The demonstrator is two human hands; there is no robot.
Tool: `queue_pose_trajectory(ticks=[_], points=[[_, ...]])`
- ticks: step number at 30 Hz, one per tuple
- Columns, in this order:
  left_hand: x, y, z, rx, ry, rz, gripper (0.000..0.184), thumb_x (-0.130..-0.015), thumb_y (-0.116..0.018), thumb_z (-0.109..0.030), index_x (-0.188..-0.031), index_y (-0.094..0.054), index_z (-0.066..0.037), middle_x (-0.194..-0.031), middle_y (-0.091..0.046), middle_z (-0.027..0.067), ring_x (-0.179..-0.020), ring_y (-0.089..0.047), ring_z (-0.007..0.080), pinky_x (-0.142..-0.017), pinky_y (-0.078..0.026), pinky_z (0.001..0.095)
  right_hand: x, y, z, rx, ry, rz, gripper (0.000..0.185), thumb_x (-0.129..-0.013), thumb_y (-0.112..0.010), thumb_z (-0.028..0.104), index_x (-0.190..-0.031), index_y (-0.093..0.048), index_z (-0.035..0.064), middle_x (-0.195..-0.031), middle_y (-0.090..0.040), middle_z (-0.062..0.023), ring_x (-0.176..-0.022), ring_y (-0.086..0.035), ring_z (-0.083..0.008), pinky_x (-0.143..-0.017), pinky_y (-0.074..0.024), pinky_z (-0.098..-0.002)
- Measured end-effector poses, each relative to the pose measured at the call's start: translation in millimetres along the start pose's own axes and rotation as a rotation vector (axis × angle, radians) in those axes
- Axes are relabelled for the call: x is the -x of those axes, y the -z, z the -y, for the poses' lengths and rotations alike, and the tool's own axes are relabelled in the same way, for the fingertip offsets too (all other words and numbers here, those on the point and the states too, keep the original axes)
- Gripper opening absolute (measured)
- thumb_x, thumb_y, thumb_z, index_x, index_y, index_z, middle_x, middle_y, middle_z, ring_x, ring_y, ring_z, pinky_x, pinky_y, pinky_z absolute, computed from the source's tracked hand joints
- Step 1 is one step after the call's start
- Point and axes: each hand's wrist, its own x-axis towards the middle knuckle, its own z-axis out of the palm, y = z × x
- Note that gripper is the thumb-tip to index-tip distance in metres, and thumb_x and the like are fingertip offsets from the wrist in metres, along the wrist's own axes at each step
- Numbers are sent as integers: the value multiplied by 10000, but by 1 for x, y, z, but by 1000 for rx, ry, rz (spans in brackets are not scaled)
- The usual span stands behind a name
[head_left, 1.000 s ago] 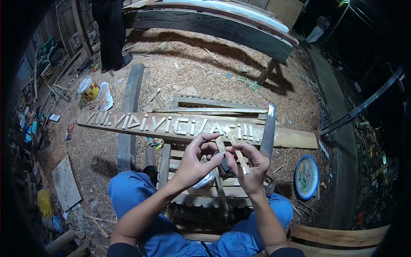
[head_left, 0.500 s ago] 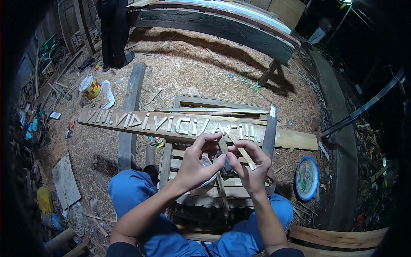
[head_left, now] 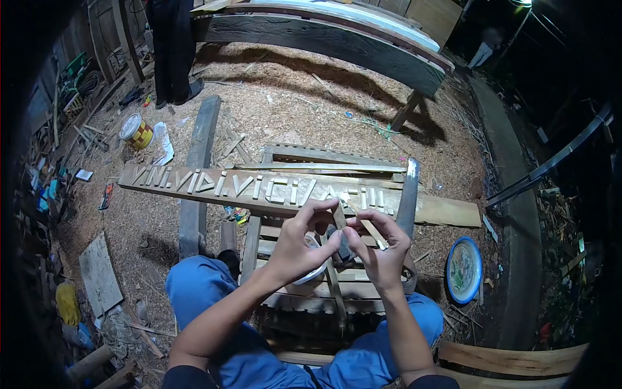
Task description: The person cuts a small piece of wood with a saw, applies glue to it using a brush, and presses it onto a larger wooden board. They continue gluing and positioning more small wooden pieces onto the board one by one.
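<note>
My left hand (head_left: 295,243) is closed, with a short flat wood strip (head_left: 339,217) between its thumb and index finger. Close beside it, my right hand (head_left: 381,249) holds a thin pale wooden stick (head_left: 370,230), slanted across the fingers; the thumb and fingertip are near the strip's lower end. Just beyond both hands lies a long wooden board (head_left: 253,202) with raised strip letters that appear to read "VINI.VIDI.VICI/", then more strips partly covered by my fingers. A white tub (head_left: 311,275) sits below, partly hidden by my left hand.
Dark beams (head_left: 202,139) support the board over a slatted wooden frame (head_left: 251,253). A blue-rimmed basin (head_left: 464,269) stands at right, a yellow-red can (head_left: 136,131) at left. A large bench (head_left: 317,39) is behind. Another person's legs (head_left: 172,52) stand at upper left.
My left thumb and index finger have shifted slightly on the strip. The stick in my right hand has tilted a little, and its near end sits slightly higher.
</note>
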Motion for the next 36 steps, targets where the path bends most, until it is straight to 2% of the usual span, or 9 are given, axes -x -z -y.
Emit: queue_pose_trajectory(ticks=[10, 12, 20, 26, 28, 31, 36], points=[[4, -7, 4, -48, -57, -39, 509, -857, -773, -49, -1319, -563, -3, -1057, -702, 81, -963, -683, 124, -866, -538, 290, 0, 2, -1, -34, 11, 33, 360, -847, -770, -2, -1189, -661, -23, -1051, -734, -95, -1015, -691, -142, -919, -547, -287], [4, -8, 8, -46, -56, -37, 503, -857, -775, -43, -1312, -565, -3, -1060, -702, 83, -968, -686, 127, -866, -543, 290, 1, 0, -4, -85, -67, 25, 371, -847, -770, 2, -1199, -656, -18, -1046, -732, -91, -1000, -687, -137, -896, -555, -283], [3, -8, 14, -36, -74, -9, 473, -871, -763, -26, -1299, -563, -1, -1073, -708, 95, -994, -696, 142, -866, -557, 298, 0, 0, -7, -49, 0, 17, 360, -853, -768, 12, -1194, -655, -16, -1036, -731, -88, -984, -686, -134, -879, -558, -283], [3, -10, 7, 8, -43, -3, 409, -934, -715, -60, -1305, -551, -7, -1055, -716, 88, -1006, -682, 138, -895, -540, 315, 0, -2, -9, -37, 21, -12, 351, -851, -768, 0, -1186, -661, -12, -1037, -729, -86, -994, -688, -138, -913, -540, -289], [3, -10, 4, 47, 62, -17, 377, -964, -693, -77, -1307, -550, -11, -1070, -711, 89, -1013, -674, 139, -922, -524, 317, 1, -4, -6, -50, 28, 0, 350, -850, -768, -4, -1184, -662, -12, -1038, -729, -85, -996, -689, -141, -923, -535, -289], [2, -8, 2, 74, 109, -7, 358, -984, -677, -84, -1313, -550, -24, -1091, -706, 91, -1030, -668, 140, -930, -517, 319, 3, -5, -5, -38, 30, 0, 348, -850, -771, -9, -1180, -661, -19, -1040, -726, -86, -1005, -689, -143, -938, -529, -289], [0, -10, 2, 130, 94, 7, 358, -1010, -650, -92, -1343, -524, -53, -1113, -689, 91, -1070, -652, 137, -928, -514, 313, 2, -1, -4, -40, 51, 5, 349, -856, -773, -12, -1184, -657, -29, -1041, -724, -88, -1019, -689, -146, -936, -533, -286]])
